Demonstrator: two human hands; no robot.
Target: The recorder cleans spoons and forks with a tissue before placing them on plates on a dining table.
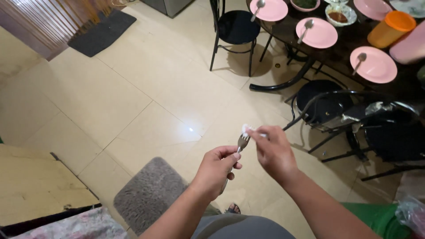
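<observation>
My left hand grips the handle of a metal fork, tines pointing up and away from me. My right hand pinches a small white piece of tissue against the fork's tines. Both hands are held in front of me above the tiled floor. The fork's lower handle is hidden inside my left fist.
A dark dining table at the upper right carries pink plates with spoons, bowls of food and an orange-lidded container. Black metal chairs stand around it. A grey mat lies by my feet, a dark mat farther off.
</observation>
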